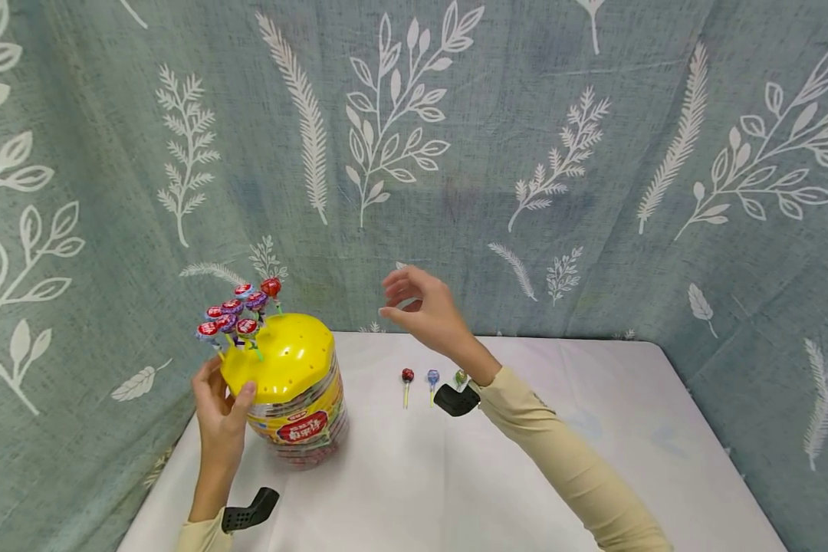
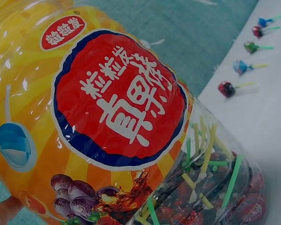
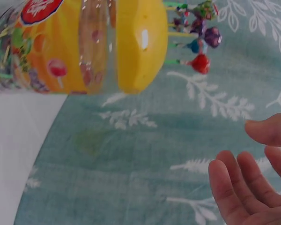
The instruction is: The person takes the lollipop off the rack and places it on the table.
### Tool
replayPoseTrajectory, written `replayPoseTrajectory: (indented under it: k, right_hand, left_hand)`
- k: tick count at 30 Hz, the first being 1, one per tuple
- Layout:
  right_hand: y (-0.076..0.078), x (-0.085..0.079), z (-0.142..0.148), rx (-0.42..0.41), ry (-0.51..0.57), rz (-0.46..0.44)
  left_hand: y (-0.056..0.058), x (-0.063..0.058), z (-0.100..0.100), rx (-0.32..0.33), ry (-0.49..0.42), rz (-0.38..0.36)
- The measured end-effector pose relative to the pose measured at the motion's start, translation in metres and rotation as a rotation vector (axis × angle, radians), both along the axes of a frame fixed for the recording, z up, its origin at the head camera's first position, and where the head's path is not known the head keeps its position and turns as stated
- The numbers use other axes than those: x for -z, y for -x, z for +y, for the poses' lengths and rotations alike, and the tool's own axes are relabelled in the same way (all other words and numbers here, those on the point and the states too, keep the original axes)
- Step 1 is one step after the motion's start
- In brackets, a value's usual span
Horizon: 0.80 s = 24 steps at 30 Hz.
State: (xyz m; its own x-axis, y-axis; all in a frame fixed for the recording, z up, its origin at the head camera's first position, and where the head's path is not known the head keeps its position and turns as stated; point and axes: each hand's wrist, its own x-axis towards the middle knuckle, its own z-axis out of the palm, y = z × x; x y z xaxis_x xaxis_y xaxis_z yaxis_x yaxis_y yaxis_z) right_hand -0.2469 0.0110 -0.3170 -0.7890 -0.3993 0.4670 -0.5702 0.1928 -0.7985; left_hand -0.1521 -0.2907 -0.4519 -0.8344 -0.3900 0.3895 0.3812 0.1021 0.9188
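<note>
A clear plastic candy jar (image 1: 303, 425) with a yellow and red label stands at the left of the table. Small holes dot its yellow lid (image 1: 297, 356). Several wrapped lollipops (image 1: 233, 310) stick up from the lid's left part, sticks down. My left hand (image 1: 222, 418) grips the jar near the lid, thumb at the front and fingers round the left side. To the right of the jar, my right hand (image 1: 424, 307) is raised above the table with fingers loosely bent, holding nothing. In the right wrist view, bare space separates its fingertips (image 3: 220, 173) from the lollipops.
Several loose lollipops (image 2: 241, 67) lie in a row on the white table (image 1: 400, 483), right of the jar; my right forearm partly covers them in the head view. Patterned green cloth (image 1: 414, 192) hangs behind the table and at both sides.
</note>
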Motion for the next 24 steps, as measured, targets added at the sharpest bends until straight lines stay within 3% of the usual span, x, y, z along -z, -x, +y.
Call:
replayPoseTrajectory:
  k: [8,24]
  right_hand:
    - [-0.002,-0.006,-0.031,-0.069,0.000,0.028]
    - [0.001,-0.004,-0.097,-0.153,0.040,-0.008]
  left_hand:
    - [-0.001,0.000,0.000,0.007,0.001,0.008]
    - [-0.001,0.000,-0.002,0.013,0.015,-0.012]
